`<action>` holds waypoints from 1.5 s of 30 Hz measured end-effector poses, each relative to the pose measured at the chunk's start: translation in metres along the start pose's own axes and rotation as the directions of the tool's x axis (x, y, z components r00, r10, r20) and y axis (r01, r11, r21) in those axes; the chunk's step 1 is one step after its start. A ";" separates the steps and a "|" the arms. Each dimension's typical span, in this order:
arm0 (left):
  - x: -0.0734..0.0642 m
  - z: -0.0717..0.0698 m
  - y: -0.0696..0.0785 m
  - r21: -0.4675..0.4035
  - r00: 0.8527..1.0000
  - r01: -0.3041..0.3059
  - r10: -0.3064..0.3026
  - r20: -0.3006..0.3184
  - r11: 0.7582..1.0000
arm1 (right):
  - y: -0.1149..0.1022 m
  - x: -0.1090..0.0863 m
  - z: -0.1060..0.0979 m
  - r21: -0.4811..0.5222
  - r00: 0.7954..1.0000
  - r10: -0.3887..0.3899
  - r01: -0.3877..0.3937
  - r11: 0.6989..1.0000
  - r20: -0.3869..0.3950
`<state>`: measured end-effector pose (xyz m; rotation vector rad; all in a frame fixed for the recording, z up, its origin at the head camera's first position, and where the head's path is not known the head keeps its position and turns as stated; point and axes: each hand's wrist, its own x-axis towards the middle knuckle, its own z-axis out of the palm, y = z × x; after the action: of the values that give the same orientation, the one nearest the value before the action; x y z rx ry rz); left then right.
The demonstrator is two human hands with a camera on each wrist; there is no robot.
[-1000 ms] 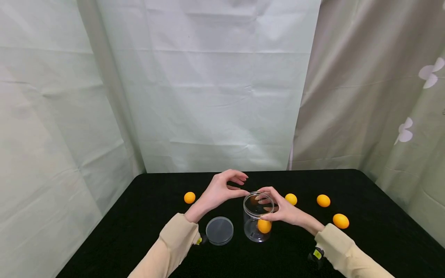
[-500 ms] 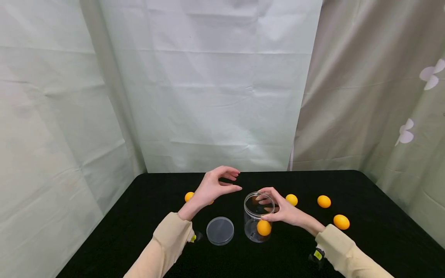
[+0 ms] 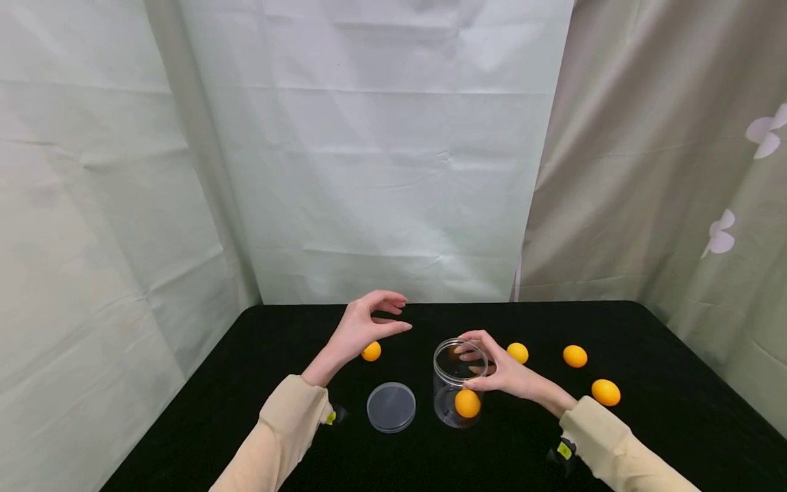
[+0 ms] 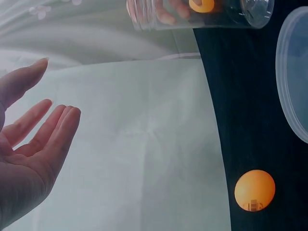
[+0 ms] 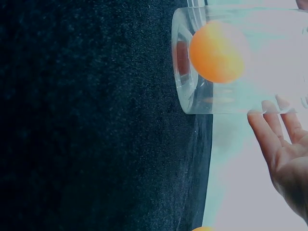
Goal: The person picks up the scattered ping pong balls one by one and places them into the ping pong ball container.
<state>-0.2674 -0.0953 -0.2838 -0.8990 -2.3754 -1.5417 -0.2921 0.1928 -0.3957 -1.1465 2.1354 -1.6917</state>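
A clear plastic jar (image 3: 441, 396) stands upright and uncovered on the black table, with one orange ping-pong ball (image 5: 216, 53) low inside it. My right hand (image 3: 501, 374) holds the jar near its rim, thumb on the near side and fingers on the far side. Nothing is in my left hand (image 3: 365, 324), raised left of the jar with fingers spread and relaxed. Under that hand's wrist, an orange ball (image 3: 371, 351) shows on the table; the left wrist view also has a ball (image 4: 255, 190) lying below the hand. A round translucent lid (image 3: 391, 408) lies left of the jar.
Right of the jar lie several more balls: one (image 3: 518, 352) just behind the right hand, another (image 3: 574, 356) farther right, and a third (image 3: 606, 392) near the right sleeve. Pale curtains (image 3: 381, 171) hang behind the black table (image 3: 277, 342).
My left hand has drawn away from the jar's rim toward the left and slightly up. Its forearm now covers the leftmost ball and uncovers another. The right hand stays on the jar.
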 end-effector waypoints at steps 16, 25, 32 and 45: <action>0.000 -0.012 -0.046 0.008 0.996 0.028 -0.027 -0.089 1.000 | 0.000 0.001 0.002 0.034 1.000 0.007 -0.007 0.999 0.009; -0.002 -0.020 -0.068 -0.002 0.988 0.024 -0.024 -0.151 1.000 | 0.002 0.004 0.001 0.040 1.000 -0.008 0.007 0.999 0.015; -0.002 -0.026 -0.075 0.007 0.981 0.042 -0.040 -0.191 0.999 | 0.002 0.005 0.001 0.037 1.000 -0.015 0.015 0.999 0.013; -0.007 -0.034 -0.090 -0.002 0.967 0.057 -0.055 -0.250 0.998 | 0.001 0.004 0.001 0.028 1.000 -0.009 0.009 1.000 0.013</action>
<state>-0.3194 -0.1530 -0.3412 -0.5994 -2.2405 -1.5646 -0.2943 0.1894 -0.3955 -1.1581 2.0950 -1.7079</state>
